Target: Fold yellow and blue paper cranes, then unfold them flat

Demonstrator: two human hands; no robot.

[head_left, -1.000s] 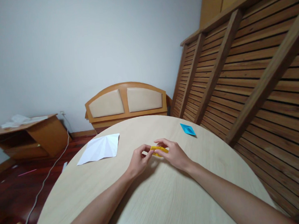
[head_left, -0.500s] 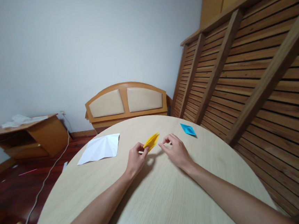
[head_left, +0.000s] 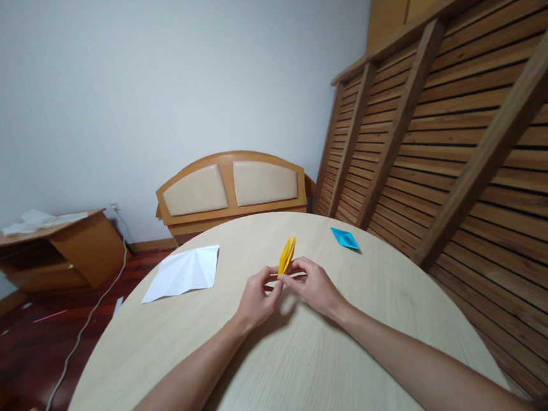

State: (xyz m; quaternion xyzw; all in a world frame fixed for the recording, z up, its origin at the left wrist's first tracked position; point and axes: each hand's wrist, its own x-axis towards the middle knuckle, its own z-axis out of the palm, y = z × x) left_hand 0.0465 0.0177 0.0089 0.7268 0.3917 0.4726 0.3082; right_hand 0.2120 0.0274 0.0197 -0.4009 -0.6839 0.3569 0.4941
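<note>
A folded yellow origami paper point(head_left: 287, 256) stands up between my two hands, held just above the table, its layers slightly apart at the top. My left hand point(head_left: 259, 296) pinches it low on the left side. From the right, my right hand point(head_left: 313, 285) has its thumb and fingers closed on the lower end. Part of the paper's base is hidden by my fingertips. Beyond my right hand lies a folded blue origami paper point(head_left: 345, 238), flat on the table. To the left rests a creased white sheet point(head_left: 184, 273).
The round pale wooden table point(head_left: 288, 370) spans the foreground. Behind it stands a padded headboard point(head_left: 230, 187). A slatted wooden frame point(head_left: 446, 152) leans at the right. At the left are a low desk point(head_left: 76, 245) and a white cable point(head_left: 89, 321) on the floor.
My right hand has moved left and taken hold of the yellow paper. The paper has turned more upright and shifted slightly right with my left hand. The blue and white papers stayed put.
</note>
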